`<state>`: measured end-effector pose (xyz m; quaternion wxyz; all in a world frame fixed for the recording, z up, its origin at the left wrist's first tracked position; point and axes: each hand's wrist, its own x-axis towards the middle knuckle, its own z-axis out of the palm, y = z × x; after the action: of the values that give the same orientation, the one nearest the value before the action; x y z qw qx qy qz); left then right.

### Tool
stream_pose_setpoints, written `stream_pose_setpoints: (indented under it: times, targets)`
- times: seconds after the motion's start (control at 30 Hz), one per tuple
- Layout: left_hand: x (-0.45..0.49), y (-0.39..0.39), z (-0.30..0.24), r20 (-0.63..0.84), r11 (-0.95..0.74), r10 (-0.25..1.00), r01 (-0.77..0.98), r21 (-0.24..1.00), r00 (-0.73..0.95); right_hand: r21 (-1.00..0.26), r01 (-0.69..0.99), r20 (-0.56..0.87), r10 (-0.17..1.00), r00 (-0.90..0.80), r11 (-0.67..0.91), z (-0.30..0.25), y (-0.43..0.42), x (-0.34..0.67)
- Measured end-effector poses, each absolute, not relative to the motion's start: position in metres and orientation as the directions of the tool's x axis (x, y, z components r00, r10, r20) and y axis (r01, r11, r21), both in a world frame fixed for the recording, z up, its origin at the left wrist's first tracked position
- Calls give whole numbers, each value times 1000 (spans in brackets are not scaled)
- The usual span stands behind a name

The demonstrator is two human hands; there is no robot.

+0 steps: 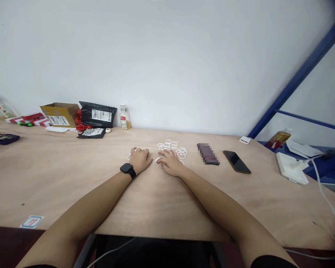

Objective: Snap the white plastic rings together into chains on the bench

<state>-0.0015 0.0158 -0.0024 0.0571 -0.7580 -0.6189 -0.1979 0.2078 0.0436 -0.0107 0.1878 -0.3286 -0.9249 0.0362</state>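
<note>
Several thin white rings (182,151) lie in a loose pile on the wooden table, just beyond my right hand. My right hand (171,163) is over the near side of the pile, its thumb and fingers curled around a white ring (157,160) at their tips. To the left, my left hand (140,159) rests low over the tabletop with its fingers apart and nothing visible in them. Another white ring or two (129,153) show partly past its left edge, the rest hidden by the fingers. A black watch (127,170) is on my left wrist.
Right of the rings lie a blurred dark rectangular item (208,154) and a phone (237,162). A white power strip (292,168) with a cable sits farther right. Along the wall stand a small bottle (124,117), a black parcel bag (97,114) and a cardboard box (60,114).
</note>
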Motion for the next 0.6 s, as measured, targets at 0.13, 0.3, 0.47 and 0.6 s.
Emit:
stream_pose_setpoints:
  times: [0.13, 0.3, 0.47, 0.6]
  targets:
    - [-2, 14, -4, 410, -239, 900, 954, 181, 148, -212, 514, 343, 556, -757, 831, -11, 44, 206]
    - [3, 9, 2, 489, -462, 818, 852, 247, 302, -195, 477, 418, 512, -750, 857, -9, 44, 205]
    - [7, 7, 3, 501, -605, 746, 762, 231, 440, -199, 444, 521, 478, -707, 874, -7, 44, 205]
    - [6, 11, -1, 518, -629, 726, 741, 234, 452, -288, 453, 610, 526, -592, 844, -7, 42, 205]
